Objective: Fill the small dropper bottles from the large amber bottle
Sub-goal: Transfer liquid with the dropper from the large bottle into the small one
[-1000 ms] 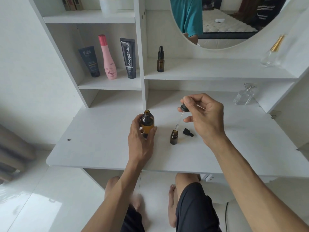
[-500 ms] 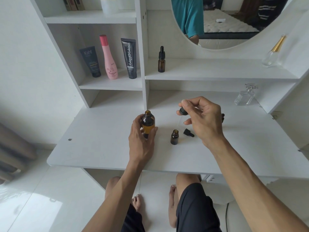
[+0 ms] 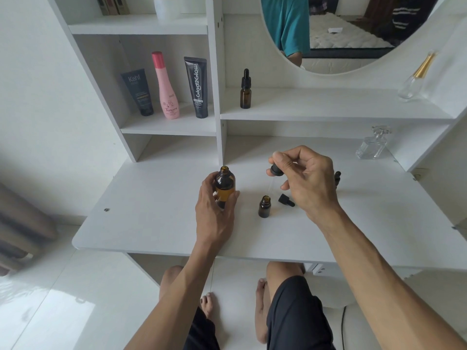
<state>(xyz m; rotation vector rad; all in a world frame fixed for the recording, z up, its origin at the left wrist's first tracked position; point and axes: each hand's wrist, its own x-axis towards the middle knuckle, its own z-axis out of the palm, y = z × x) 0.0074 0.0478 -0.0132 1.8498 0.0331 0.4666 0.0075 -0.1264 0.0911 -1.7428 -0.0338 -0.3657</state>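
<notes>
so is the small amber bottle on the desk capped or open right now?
Open. The small bottle stands upright with a bare neck; a black dropper cap lies beside it.

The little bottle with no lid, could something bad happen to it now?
Maybe. The little bottle stands open and unheld right under the right hand, so a bump could tip it. That hand pinches a dropper whose thin glass tube hangs just above the narrow mouth, so drops could miss. The big bottle is open too, but the left hand steadies it.
</notes>
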